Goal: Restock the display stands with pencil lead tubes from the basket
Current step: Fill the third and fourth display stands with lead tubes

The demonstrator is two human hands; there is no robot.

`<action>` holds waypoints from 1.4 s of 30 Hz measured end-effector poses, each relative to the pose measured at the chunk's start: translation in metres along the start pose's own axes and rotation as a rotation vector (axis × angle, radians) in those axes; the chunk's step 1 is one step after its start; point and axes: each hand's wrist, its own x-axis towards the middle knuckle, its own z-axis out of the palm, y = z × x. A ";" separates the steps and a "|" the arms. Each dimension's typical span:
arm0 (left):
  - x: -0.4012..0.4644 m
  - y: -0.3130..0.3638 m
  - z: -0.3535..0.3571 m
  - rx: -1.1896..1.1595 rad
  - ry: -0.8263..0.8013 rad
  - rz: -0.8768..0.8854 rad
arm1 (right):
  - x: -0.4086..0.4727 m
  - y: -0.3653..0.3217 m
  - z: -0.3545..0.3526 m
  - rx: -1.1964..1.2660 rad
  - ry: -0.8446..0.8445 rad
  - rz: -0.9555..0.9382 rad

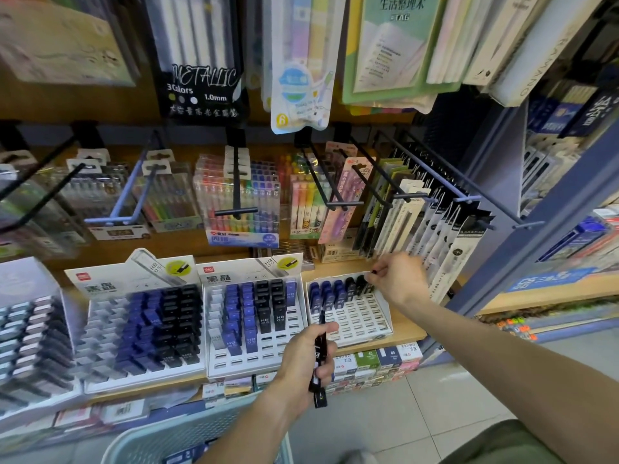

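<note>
**Lead tubes going into the right-hand stand, back row first**

Pencil lead tubes (319, 360) were in my left hand (306, 365), a small black stack clamped between curled fingers and thumb and held upright just in front of the shelf edge. I read that as a ready supply, kept close so the other hand had a short trip for each one.

My right hand (398, 279) was up at the far right corner of the rightmost display stand (355, 316), fingertips pinched on one black tube (371, 272) at the end of the back row. The tube sat over its slot, but how far in it was I could not tell, because the fingers covered it.

That stand held only its far row, blue tubes on the left and black ones on the right, with every nearer slot bare. Filling from the back made sense to me, since later tubes would not have to be reached over.

The middle stand (254, 316) was partly filled, with bare slots at its left, its right and its near rows. The left stand (140, 329) looked close to full. The basket (187, 437) sat near and low, its pale rim just below my left wrist, more boxes visible inside. Plenty of slots remained, so I judged the job well short of done.
</note>
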 end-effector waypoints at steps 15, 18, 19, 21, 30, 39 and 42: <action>0.000 0.002 -0.002 0.055 -0.033 0.028 | 0.007 -0.012 0.014 -0.100 -0.054 0.077; 0.003 0.000 -0.004 0.024 -0.033 0.015 | 0.009 -0.013 0.013 -0.107 -0.072 0.111; 0.003 0.000 -0.004 0.028 -0.030 0.014 | 0.009 -0.013 0.013 -0.105 -0.074 0.123; 0.001 0.001 -0.004 0.058 -0.028 0.027 | 0.010 -0.013 0.013 -0.105 -0.072 0.141; -0.006 0.001 0.003 0.255 0.003 0.147 | 0.011 -0.007 0.027 0.008 -0.140 0.197; -0.009 0.000 0.008 0.268 0.186 0.262 | -0.025 -0.034 -0.009 0.283 -0.338 0.122; -0.009 -0.002 0.012 0.276 0.218 0.314 | -0.039 -0.046 -0.015 0.486 -0.561 0.123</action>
